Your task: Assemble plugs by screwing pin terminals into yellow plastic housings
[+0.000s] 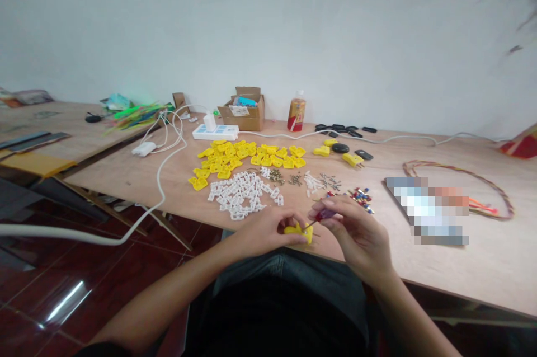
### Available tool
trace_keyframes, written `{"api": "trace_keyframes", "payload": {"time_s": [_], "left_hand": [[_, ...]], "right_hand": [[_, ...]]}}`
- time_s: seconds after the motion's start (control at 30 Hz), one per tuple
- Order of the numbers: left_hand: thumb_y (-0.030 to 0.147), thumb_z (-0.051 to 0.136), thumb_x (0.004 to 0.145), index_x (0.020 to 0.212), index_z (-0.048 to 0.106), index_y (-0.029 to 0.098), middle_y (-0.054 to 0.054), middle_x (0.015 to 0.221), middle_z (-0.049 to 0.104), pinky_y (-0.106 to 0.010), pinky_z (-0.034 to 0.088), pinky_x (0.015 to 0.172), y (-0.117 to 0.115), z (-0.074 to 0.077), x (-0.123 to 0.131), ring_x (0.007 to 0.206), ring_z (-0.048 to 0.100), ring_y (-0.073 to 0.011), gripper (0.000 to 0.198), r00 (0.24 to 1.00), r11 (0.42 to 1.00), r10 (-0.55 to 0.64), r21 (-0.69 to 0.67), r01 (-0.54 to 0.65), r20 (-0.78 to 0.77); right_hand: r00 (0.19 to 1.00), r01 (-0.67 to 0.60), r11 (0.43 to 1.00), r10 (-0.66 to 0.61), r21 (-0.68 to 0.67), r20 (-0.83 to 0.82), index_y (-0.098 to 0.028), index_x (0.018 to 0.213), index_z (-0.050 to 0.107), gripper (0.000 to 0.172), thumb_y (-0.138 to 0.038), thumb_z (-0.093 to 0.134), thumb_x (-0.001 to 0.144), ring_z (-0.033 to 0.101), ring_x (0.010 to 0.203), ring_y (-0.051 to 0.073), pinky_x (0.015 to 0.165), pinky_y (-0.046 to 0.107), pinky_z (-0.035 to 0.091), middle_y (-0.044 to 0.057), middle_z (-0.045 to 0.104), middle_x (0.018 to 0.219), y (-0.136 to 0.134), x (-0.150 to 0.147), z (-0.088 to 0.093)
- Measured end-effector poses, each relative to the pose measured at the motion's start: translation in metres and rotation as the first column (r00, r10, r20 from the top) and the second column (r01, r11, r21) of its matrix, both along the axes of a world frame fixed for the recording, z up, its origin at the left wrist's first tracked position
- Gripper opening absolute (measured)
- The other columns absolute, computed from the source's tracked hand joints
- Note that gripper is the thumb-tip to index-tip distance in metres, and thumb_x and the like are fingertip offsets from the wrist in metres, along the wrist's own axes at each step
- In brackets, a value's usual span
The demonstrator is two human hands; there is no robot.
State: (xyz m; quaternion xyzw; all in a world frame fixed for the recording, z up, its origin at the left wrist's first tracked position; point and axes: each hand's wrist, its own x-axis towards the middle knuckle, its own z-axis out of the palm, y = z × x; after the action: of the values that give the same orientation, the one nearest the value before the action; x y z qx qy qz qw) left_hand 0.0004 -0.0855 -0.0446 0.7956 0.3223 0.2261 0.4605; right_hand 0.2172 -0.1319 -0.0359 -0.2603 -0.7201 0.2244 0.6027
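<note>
At the table's front edge, my left hand (271, 228) is closed on a yellow plug (308, 234) with metal pins pointing right. My right hand (356, 231) grips a screwdriver (325, 215) by its dark red and purple handle. The thin shaft slants down left, its tip at the plug's upper face; whether it sits in a screw is too small to tell. Just beyond my hands lie a heap of white plastic pieces (239, 195), small brass-coloured parts (277, 177), silver screws (330, 181) and red and blue tipped parts (363, 197).
Yellow plug shells (226, 155) are spread behind the white heap. Farther back stand a power strip (216, 132), a cardboard box (245, 119) and a bottle (296, 112). Yellow plugs (352, 160) and black pieces (340, 148) lie right. A white cable (159, 175) hangs at left; a blurred-out flat object (423, 211) lies right.
</note>
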Motion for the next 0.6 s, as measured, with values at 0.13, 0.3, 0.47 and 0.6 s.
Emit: {"api": "trace_keyframes", "payload": {"time_s": [0.13,0.3,0.47,0.6], "left_hand": [[0.027,0.069,0.097,0.102,0.076,0.017,-0.001,0.088,0.074,-0.026,0.046,0.074,0.006,0.014,0.003,0.081,0.066,-0.0178,0.012,0.999,0.998,-0.05,-0.037,0.05,-0.013],[0.007,0.068,0.091,0.091,0.075,0.018,-0.002,0.091,0.079,-0.027,0.05,0.08,0.017,0.031,0.011,0.088,0.073,-0.0197,0.013,0.979,0.992,-0.108,0.042,0.117,-0.174],[0.0,0.067,0.09,0.084,0.075,0.017,-0.004,0.089,0.08,-0.026,0.05,0.077,0.023,0.026,0.025,0.086,0.075,-0.0204,0.02,0.949,0.969,-0.038,0.22,0.112,-0.312],[-0.002,0.067,0.089,0.084,0.073,0.017,-0.004,0.094,0.08,-0.027,0.052,0.083,0.027,0.033,0.023,0.093,0.075,-0.0208,0.02,0.97,0.934,-0.055,0.331,0.134,-0.238]], "right_hand": [[1.0,-0.003,1.0,0.003,0.005,0.017,-0.036,0.134,0.071,0.045,-0.007,0.063,0.101,0.076,0.098,0.022,0.073,0.037,0.067,0.006,0.076,0.109,0.0,0.001,0.0],[1.0,-0.003,0.999,0.003,0.046,-0.002,-0.037,0.134,0.071,0.05,-0.002,0.062,0.099,0.075,0.101,0.021,0.081,0.037,0.066,0.004,0.076,0.111,-0.003,0.003,0.004],[0.987,0.082,0.992,-0.068,0.092,-0.146,-0.038,0.133,0.071,0.052,-0.001,0.064,0.099,0.076,0.098,0.019,0.078,0.036,0.068,0.002,0.076,0.11,-0.009,0.011,0.015],[0.953,0.178,0.982,-0.155,0.067,-0.261,-0.038,0.128,0.074,0.044,-0.007,0.07,0.098,0.076,0.095,0.021,0.076,0.039,0.068,0.002,0.076,0.107,-0.009,0.018,0.017]]}}
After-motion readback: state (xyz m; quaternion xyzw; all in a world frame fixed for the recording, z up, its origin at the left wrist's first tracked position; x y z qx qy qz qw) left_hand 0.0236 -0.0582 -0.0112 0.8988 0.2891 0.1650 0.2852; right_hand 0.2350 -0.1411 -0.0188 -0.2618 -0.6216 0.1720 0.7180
